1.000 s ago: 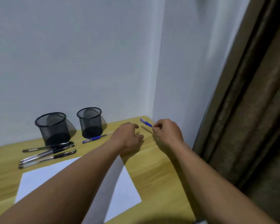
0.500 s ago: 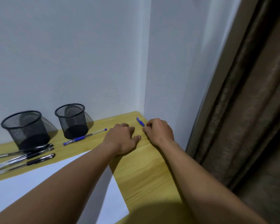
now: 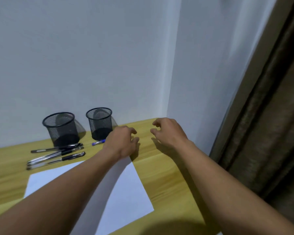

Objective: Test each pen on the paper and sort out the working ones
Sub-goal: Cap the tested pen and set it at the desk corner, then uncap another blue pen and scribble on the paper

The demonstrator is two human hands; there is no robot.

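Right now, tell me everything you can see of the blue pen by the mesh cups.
The blue pen lies flat on the wooden desk, just in front of the right-hand mesh cup, apart from the black pens. Only its near end shows: a blue grip and a clear or whitish tip section pointing left. The rest is hidden behind the left hand, so I cannot tell whether the hand touches it.
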